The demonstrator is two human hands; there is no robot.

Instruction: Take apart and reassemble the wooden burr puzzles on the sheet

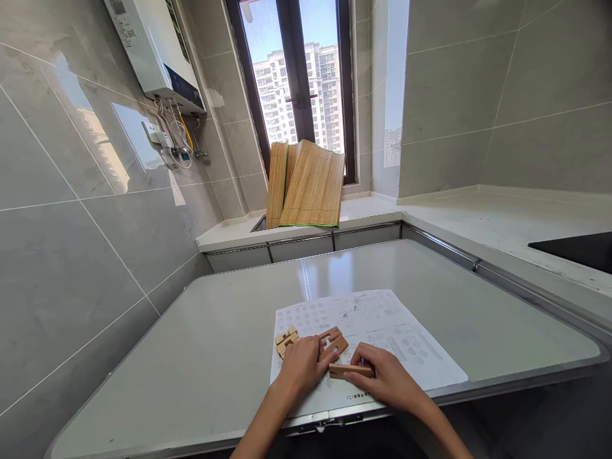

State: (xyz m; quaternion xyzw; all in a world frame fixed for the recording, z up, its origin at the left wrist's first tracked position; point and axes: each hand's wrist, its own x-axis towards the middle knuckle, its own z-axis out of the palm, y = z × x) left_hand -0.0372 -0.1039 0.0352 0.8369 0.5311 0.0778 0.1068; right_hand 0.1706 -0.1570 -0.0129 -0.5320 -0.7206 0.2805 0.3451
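My right hand [386, 376] pinches the wooden bar [341, 371] lying left-to-right, its free end just nearer me than the slotted pieces [341, 342] my left hand [302, 359] touches, grip unclear.

The head-worn view looks forward and down over the table [224, 344], facing the window [293, 76].

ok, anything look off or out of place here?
Mainly the folded slatted mat: it stands tilted on the counter, in front of the window, an odd spot for a mat. No spill visible; the wooden pieces at the hands show no obvious damage.
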